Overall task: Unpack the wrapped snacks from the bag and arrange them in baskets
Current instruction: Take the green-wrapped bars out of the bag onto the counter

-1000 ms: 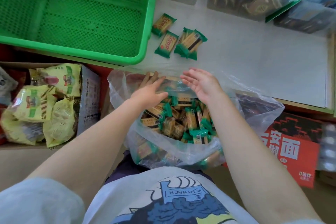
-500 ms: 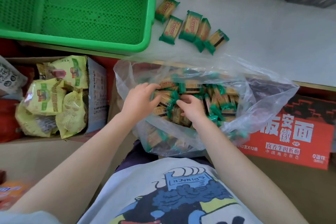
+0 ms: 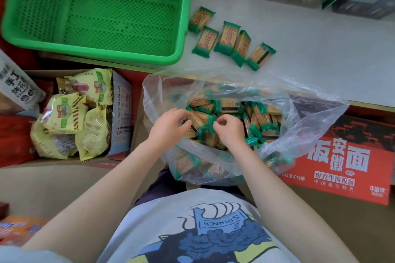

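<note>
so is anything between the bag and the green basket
Nothing visible blocks the way. The bag lies open with both hands inside; the green basket sits open-topped just beyond its rim. The five loose snacks lie right of the basket, off the path.

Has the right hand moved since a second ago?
Yes. The right hand has dropped from the plastic bag's far rim, down among its wrapped snacks.

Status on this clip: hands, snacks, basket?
Both hands in the bag, each grip on snacks. Five snacks on the table. Basket empty.
</note>
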A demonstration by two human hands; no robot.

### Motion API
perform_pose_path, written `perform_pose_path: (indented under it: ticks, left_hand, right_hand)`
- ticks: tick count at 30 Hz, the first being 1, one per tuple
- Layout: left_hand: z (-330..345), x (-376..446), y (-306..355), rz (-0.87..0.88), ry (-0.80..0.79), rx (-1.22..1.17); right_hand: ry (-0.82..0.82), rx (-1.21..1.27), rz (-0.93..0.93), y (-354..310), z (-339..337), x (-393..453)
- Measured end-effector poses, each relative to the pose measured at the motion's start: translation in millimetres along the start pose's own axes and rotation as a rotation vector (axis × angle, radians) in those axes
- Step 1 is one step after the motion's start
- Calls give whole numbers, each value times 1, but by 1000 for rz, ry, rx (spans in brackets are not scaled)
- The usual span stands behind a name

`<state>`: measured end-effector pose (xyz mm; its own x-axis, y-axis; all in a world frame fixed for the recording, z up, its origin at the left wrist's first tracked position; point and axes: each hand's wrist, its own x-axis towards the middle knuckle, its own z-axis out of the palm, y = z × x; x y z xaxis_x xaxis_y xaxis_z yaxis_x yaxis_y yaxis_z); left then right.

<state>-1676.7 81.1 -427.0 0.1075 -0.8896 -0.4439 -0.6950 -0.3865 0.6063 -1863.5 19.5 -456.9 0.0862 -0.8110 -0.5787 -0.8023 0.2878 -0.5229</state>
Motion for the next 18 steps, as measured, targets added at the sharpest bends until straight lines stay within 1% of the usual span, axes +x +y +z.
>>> perform_pose_path:
  ticks: [2,4,6,8,9,10,11,13,14,15,16,17,18]
  left_hand:
    - [1,1,7,-56,-12,-82]
    - [2,4,18,-166,-17,-222]
    - [2,8,33,-330,-79,-500]
    - [-2,12,53,-489,-229,-880]
    - [-5,14,63,-524,-307,-1045]
    - [-7,16,72,-522,-363,-1154]
    - [-9,17,81,-480,-393,-1204]
    - [-8,20,93,-374,-364,-1214]
    - [-7,23,96,-336,-329,-1215]
    - [-6,27,98,-320,-296,-1225]
    - [-7,31,101,-319,-273,-1243]
    - [-9,34,105,-317,-253,-1254]
    - [-10,37,109,-315,-232,-1259]
  right_hand:
    - [0,44,-29,0,-11,-6]
    - [16,83,-91,-4,-26,-15]
    - [55,124,-202,-11,-45,-31]
    - [127,104,-402,-16,-63,-49]
    - [150,52,-500,-18,-70,-56]
    - [155,-15,-576,-18,-75,-61]
    - [153,-81,-633,-17,-77,-66]
    - [151,-131,-693,-14,-78,-68]
    - [159,-104,-682,-13,-79,-68]
    - [173,-43,-632,-13,-82,-66]
    - [197,52,-541,-13,-86,-65]
    - [206,165,-409,-15,-92,-62]
    - [174,287,-255,-19,-98,-60]
